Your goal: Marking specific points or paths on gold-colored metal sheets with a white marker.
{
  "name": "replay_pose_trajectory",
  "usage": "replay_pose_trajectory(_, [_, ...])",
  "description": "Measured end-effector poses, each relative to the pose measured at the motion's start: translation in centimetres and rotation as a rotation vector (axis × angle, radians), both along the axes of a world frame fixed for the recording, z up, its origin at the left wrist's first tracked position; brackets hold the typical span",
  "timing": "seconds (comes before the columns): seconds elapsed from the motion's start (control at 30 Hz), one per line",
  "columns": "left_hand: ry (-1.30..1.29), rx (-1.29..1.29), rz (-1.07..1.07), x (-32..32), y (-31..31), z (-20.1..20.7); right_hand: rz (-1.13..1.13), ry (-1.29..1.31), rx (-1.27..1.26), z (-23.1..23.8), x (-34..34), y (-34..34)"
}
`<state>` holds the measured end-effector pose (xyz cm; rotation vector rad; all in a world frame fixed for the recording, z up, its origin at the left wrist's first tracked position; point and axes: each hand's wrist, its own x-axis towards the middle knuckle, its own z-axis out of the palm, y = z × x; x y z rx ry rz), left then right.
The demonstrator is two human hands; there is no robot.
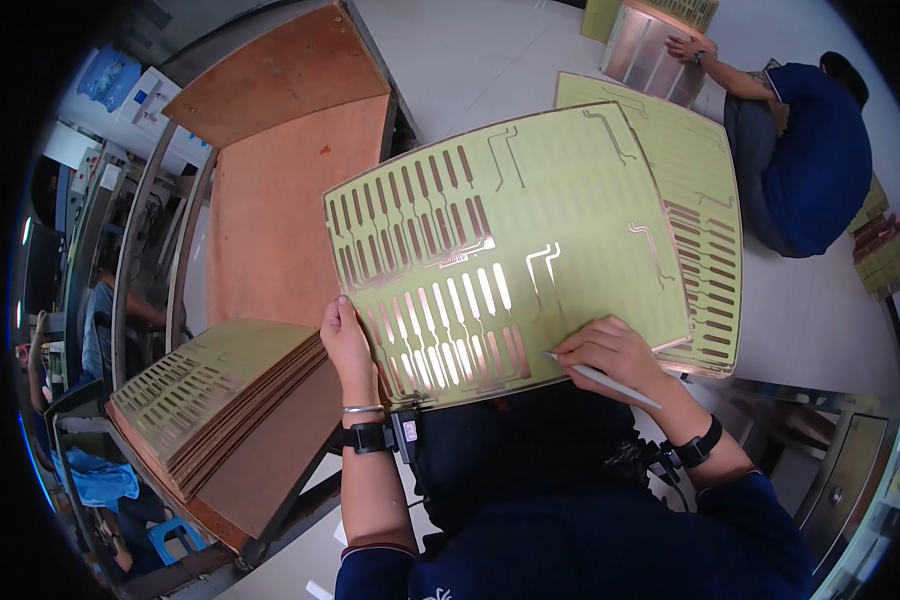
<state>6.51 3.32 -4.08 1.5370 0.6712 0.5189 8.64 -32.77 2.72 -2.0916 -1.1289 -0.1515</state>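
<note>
A large yellow-green circuit board panel (570, 220) with copper strips and traces lies tilted in front of me. Its left edge is gripped by my left hand (346, 345), thumb on top and fingers partly hidden beneath. My right hand (615, 358) is closed around a slim grey pen-like tool (615, 386). The tool's thin tip points left, at the panel's surface near the lower edge; whether it touches cannot be made out. Under the panel's right side, another similar panel (715, 240) shows in part.
At left, a stack of panels (185, 385) leans on a brown-board rack (295, 220). A crouching person (805, 160) at upper right touches a stack of panels (645, 55). Another person (100, 310) is behind the rack. A metal drawer cabinet (855, 465) stands at lower right.
</note>
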Motion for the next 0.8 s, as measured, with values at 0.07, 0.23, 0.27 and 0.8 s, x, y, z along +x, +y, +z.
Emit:
replay_pose_trajectory(0.07, [0.01,-0.008,-0.024,0.0,0.0,0.0,-0.02,-0.009,0.023,-0.1,0.0,0.0])
replay_pose_trajectory(0.23, [-0.003,-0.031,-0.025,0.0,0.0,-0.1,-0.036,-0.013,0.019,-0.2,0.0,0.1])
replay_pose_trajectory(0.27, [-0.004,-0.03,-0.023,-0.1,0.2,-0.2,-0.038,0.0,0.019,-0.1,-0.1,0.1])
replay_pose_trajectory(0.8, [-0.038,-0.022,0.019,0.2,-0.8,0.6,-0.086,-0.049,-0.026,-0.3,-0.3,0.8])
